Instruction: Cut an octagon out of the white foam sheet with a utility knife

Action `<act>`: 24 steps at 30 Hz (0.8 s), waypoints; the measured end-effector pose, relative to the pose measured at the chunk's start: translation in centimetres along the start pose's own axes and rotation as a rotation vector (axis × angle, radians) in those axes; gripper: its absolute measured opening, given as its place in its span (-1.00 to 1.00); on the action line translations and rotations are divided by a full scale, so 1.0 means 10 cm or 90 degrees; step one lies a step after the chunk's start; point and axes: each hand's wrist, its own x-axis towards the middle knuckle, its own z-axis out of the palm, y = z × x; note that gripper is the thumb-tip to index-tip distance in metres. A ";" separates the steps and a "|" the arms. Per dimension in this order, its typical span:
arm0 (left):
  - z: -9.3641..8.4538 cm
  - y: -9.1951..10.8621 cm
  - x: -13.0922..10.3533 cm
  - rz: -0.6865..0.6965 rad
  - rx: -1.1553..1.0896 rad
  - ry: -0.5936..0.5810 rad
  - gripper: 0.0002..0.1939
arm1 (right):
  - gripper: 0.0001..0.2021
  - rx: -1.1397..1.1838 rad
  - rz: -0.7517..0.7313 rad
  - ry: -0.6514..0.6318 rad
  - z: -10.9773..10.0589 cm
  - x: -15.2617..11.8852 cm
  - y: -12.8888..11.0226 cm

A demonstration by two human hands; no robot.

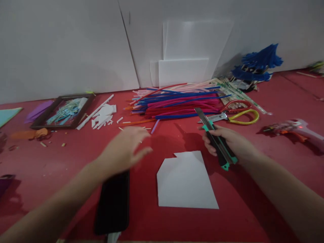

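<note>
While the right hand (234,141) grips a black-and-green box-cutter (217,145), the left hand (124,145) hovers, fingers apart, near angular white paper (186,184).

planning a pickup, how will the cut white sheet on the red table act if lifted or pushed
The white sheet is probably light, since it looks thin for its area. It may be fairly stiff, as it lies flat with no visible curl. Pushed, it would likely slide rather than tip, being low and broad on the red table.
</note>
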 end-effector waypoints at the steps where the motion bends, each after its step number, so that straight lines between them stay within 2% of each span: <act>1: 0.02 0.19 0.00 0.075 -0.025 -0.046 -0.60 | -0.74 -0.008 -0.003 0.005 0.03 -0.02 -0.02; 2: 0.04 0.37 0.00 0.146 -0.044 -0.103 -0.52 | -0.71 -0.017 -0.004 0.010 0.05 -0.04 -0.04; 3: 0.06 0.53 -0.01 0.171 -0.049 -0.136 -0.33 | -0.70 -0.028 -0.005 0.015 0.07 -0.06 -0.06; 5: 0.09 0.79 -0.03 0.158 -0.036 -0.205 -0.09 | -0.67 -0.054 0.000 0.026 0.11 -0.11 -0.08; 8: 0.13 1.00 -0.04 0.146 -0.008 -0.249 0.01 | -0.67 -0.110 0.027 0.040 0.18 -0.22 -0.10; 11: 0.17 1.07 -0.05 0.129 0.029 -0.254 0.06 | -0.61 -0.166 0.062 0.027 0.26 -0.36 -0.12; 13: 0.20 1.11 -0.06 0.082 0.062 -0.259 0.12 | -0.42 -0.204 0.072 0.002 0.33 -0.47 -0.11; 15: 0.21 1.15 -0.06 0.029 0.092 -0.263 0.10 | -0.26 -0.284 0.029 -0.026 0.38 -0.59 -0.06; 16: 0.22 1.17 -0.05 0.009 0.103 -0.263 0.05 | -0.25 -0.343 -0.018 -0.034 0.41 -0.64 -0.02; 19: 0.21 1.20 -0.04 -0.019 0.116 -0.264 -0.06 | -0.40 -0.521 -0.176 -0.013 0.47 -0.79 0.11; 24: 0.14 1.19 0.01 -0.036 0.095 -0.298 -0.13 | -0.44 -0.664 -0.244 -0.003 0.54 -0.87 0.25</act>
